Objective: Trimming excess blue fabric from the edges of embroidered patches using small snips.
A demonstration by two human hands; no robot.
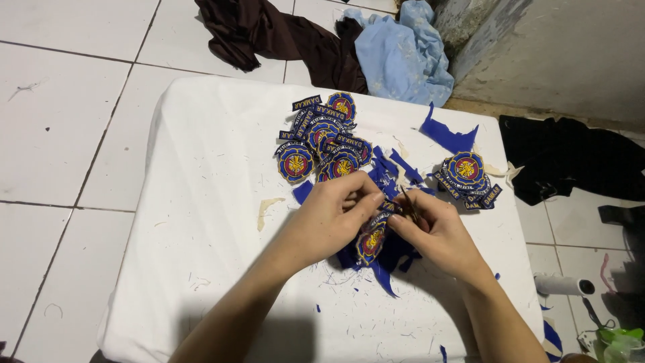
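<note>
Your left hand (336,212) pinches the round embroidered patch (371,242) at its 11 o'clock edge, while your right hand (433,228), fingers pressed around small scissors (408,204), sits at its 2 o'clock.

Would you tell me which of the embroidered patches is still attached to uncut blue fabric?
The patch held between the left hand and right hand: blue fabric hangs around it, while the large pile and small pile hold trimmed patches.
</note>
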